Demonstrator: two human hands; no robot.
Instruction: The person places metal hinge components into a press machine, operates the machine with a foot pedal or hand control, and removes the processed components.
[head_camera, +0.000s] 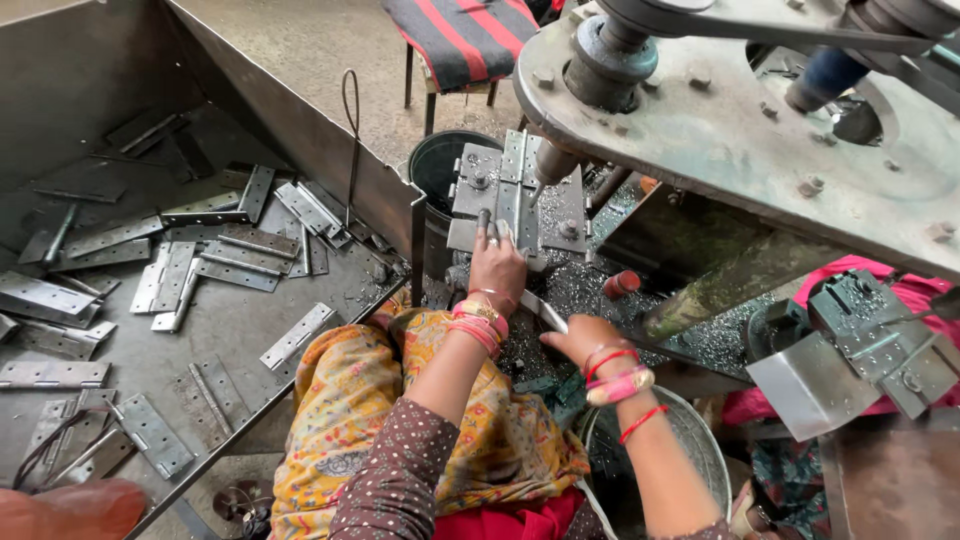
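Under the drill bit, a hinge is pressed flat by the left hand for drilling, while a metal strip is gripped in the closed right hand, so steadiness is probably needed next.

Drill press: cast metal, grey, matt and rough, with worn paint. Directly under it, the jig plate: bare steel, dull sheen, scratched. Around the jig plate, metal shavings: bright, glittering. Left of the drill press, the tray: sheet steel, dark, matt, stained. In the tray, hinges: flat steel, pale grey, satin finish. Below the drill press, the bucket: galvanised metal, dull. Behind it, the stool cushion: striped woven cloth. Bangles: glossy plastic, pink and red.
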